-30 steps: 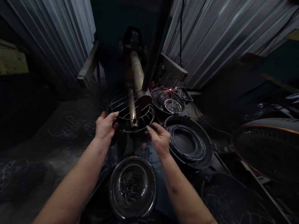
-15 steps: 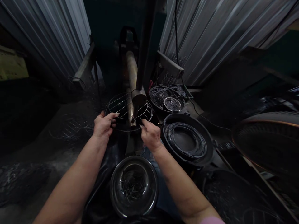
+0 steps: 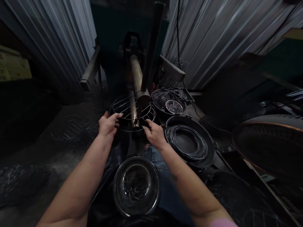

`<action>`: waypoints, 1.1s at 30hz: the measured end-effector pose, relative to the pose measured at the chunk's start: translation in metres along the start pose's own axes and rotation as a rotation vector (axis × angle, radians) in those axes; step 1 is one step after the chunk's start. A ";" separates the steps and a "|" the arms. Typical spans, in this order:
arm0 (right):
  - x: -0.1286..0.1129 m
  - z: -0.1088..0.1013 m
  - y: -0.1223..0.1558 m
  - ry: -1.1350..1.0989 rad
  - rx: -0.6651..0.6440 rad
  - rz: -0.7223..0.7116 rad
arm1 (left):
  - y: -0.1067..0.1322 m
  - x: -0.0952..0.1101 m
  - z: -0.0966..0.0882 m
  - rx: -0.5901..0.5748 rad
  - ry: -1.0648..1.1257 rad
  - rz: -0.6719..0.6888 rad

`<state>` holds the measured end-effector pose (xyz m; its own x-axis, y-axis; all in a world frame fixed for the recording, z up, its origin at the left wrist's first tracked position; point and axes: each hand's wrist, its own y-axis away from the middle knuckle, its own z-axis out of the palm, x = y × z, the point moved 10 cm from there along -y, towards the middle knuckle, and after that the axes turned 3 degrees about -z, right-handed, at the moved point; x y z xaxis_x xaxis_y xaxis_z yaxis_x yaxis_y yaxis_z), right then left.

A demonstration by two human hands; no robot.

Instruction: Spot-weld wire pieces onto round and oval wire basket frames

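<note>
A round wire rack point(image 3: 124, 106) with parallel bars is held level between my two hands, among the arms of a machine. My left hand point(image 3: 108, 125) pinches its near left rim between thumb and fingers. On the near right side, my right hand point(image 3: 155, 134) is closed at the rim, its fingertips partly hidden. The thick upper metal arm point(image 3: 136, 71) reaches over the rack, and a thinner lower rod point(image 3: 133, 108) shows beneath the bars. In front of my body, a steel bowl point(image 3: 117, 186) holds short loose wire pieces point(image 3: 134, 186).
To the right, a black pan point(image 3: 210, 151) holds coiled wire rings point(image 3: 174, 142). Behind it stands a basin point(image 3: 157, 107) of wire hoops and a small dish of pieces point(image 3: 174, 107). A cable point(image 3: 196, 110) hangs at right, near a large round fan-like guard point(image 3: 267, 145).
The view has shifted slightly, so the scene sits a little differently. Both hands keep their hold on the rack, which stays between the machine's arms.
</note>
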<state>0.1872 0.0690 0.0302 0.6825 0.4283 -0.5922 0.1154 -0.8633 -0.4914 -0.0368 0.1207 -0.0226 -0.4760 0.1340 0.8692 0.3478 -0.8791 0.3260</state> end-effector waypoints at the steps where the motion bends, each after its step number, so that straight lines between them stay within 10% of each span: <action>1: 0.000 0.002 0.001 -0.032 -0.028 0.004 | 0.002 0.001 0.000 -0.006 0.012 0.015; 17: -0.032 0.006 0.083 0.331 0.081 -0.337 | 0.087 -0.023 -0.050 0.023 0.032 0.068; 33: -0.062 0.004 0.138 0.143 -0.145 -0.224 | 0.141 -0.049 -0.105 0.009 0.175 0.005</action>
<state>0.1579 -0.0756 -0.0034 0.7218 0.5795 -0.3785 0.3696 -0.7850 -0.4971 -0.0492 -0.0582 -0.0583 -0.6076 0.0475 0.7928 0.3568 -0.8755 0.3259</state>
